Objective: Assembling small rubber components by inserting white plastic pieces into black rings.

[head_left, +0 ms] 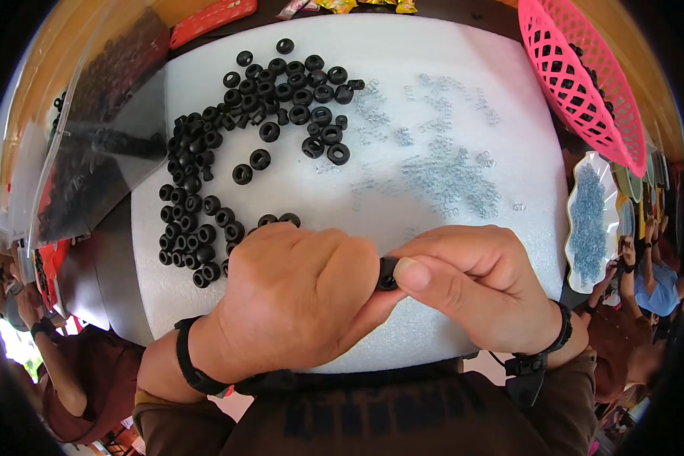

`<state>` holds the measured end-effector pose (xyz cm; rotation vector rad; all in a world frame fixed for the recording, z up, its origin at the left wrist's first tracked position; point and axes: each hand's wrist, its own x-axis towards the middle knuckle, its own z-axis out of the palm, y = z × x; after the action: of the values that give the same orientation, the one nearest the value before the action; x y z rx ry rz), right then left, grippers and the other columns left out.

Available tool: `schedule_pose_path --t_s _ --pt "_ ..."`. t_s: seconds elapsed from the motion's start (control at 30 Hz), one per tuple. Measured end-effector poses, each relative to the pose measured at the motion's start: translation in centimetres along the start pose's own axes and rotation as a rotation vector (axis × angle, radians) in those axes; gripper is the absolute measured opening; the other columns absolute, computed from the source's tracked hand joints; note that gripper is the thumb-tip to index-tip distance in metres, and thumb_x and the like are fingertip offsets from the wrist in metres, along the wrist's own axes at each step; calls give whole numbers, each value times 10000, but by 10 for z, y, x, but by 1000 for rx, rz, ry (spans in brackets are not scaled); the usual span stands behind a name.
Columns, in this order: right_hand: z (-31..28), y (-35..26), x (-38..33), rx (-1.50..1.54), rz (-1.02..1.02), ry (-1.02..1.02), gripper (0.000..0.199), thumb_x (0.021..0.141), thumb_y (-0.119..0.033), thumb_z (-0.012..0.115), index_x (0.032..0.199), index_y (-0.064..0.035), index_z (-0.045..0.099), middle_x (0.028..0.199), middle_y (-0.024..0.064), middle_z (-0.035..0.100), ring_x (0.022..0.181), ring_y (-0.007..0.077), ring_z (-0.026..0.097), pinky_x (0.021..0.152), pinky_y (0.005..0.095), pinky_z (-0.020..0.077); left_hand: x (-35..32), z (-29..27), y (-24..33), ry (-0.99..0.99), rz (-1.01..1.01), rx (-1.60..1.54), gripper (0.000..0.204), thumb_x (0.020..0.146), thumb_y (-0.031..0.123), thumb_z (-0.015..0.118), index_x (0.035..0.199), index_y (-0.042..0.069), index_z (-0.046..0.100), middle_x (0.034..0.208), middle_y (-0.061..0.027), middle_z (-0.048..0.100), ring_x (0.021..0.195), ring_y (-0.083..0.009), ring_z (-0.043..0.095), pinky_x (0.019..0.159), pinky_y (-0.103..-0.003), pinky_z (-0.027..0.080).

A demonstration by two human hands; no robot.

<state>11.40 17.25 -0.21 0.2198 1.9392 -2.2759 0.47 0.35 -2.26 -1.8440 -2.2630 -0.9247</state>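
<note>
Close in front of me, my left hand [292, 292] and my right hand [475, 281] meet over the near part of a white foam sheet [357, 190]. Between their fingertips they pinch a small black ring-shaped part [387, 273], mostly hidden by the fingers. The right thumb presses on its side. Many like black ring-shaped parts [262, 159] lie scattered in a curved band on the sheet's left half. Small clear bluish rings [452, 178] are spread over its right half. Whether one sits in the held part, I cannot tell.
A pink lattice basket [585, 83] with black parts leans at the far right. Below it stands a white scalloped dish [577, 270] of clear rings. A clear plastic bag [106, 137] of black parts is at the left. Other people sit at both sides.
</note>
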Motion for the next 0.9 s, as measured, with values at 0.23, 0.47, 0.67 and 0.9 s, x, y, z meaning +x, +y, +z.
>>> schedule_pose_path --t_s 0.23,0.47,0.67,0.9 --pt "-1 5 1 -23 -47 -14 190 960 -134 561 1004 27 653 818 54 651 751 61 554 675 223 443 1 -4 1 29 -34 -42 278 670 149 722 676 72 455 547 -58 418 425 -255 419 411 -344 323" --pt "-4 5 6 -525 -588 98 250 793 -69 718 1018 -2 633 856 121 653 742 267 633 648 311 494 6 -17 4 -84 -351 -455 250 691 124 742 810 60 532 623 -36 507 474 -155 480 426 -285 377" --pt "-6 2 9 -664 -754 171 352 686 -28 766 1010 -7 629 869 116 648 734 280 637 621 337 506 6 -19 6 -160 -486 -546 202 735 91 701 819 48 523 643 -24 500 499 -90 451 439 -239 366" --pt "-9 2 9 -699 -785 209 337 672 -8 759 982 -5 628 872 119 633 729 274 627 607 339 501 6 -24 -4 -116 -415 -773 121 890 131 580 873 12 568 679 -52 528 594 -144 505 549 -270 408"
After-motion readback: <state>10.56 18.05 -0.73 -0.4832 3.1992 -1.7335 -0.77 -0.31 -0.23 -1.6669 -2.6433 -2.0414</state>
